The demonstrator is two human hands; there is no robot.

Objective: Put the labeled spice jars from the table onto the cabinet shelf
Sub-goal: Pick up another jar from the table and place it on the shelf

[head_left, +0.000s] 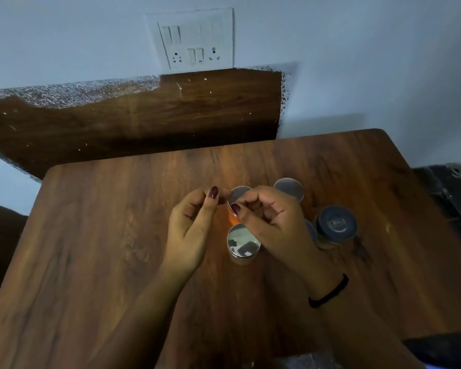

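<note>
Several spice jars stand in a cluster right of the middle of the wooden table (pixel 117 235), seen from above. The orange-filled jar (pixel 237 194) has a silver lid, and my right hand (pixel 272 222) curls over it with the thumb on its rim. My left hand (pixel 192 230) is just left of that jar, thumb and fingertips pinched together at the lid's edge with nothing visible between them. Another silver-lidded jar (pixel 244 241) stands below my hands and a third (pixel 289 189) behind my right hand. A dark-lidded jar (pixel 336 225) stands at the right. Labels and the cabinet shelf are out of view.
A further jar (pixel 312 231) is mostly hidden by my right hand. A dark wooden board (pixel 144 123) leans on the wall behind the table, under a white switch panel (pixel 194 41). A dark object (pixel 447 198) lies right of the table.
</note>
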